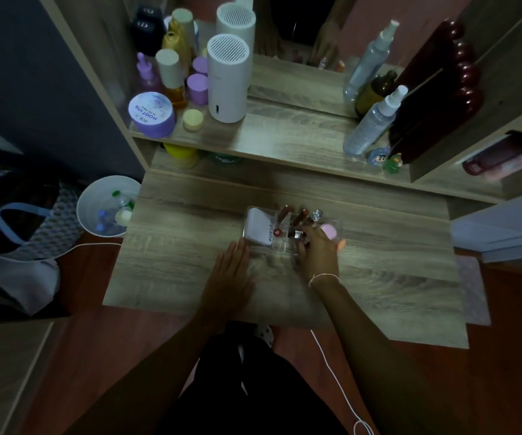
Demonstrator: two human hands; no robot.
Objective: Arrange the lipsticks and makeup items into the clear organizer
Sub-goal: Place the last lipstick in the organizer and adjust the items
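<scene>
The clear organizer (255, 257) sits in the middle of the wooden desk (379, 277). A white compact case (258, 227) lies in its left section. Two brown lipsticks (292, 215) and a silver-capped tube (316, 214) stand in the back compartments. A pink puff (328, 230) lies at the right end. My right hand (317, 252) reaches into the organizer from the front, fingers closed around a silver-capped lipstick (299, 235). My left hand (231, 270) rests flat on the desk, fingers straight, touching the organizer's front left corner.
The raised shelf behind holds a white cylinder device (227, 78), purple jars (151, 114), bottles, two spray bottles (374, 120) and a dark red mirror frame (435, 95). A white bin (109, 205) stands left of the desk. A white cable (335, 372) runs across the floor.
</scene>
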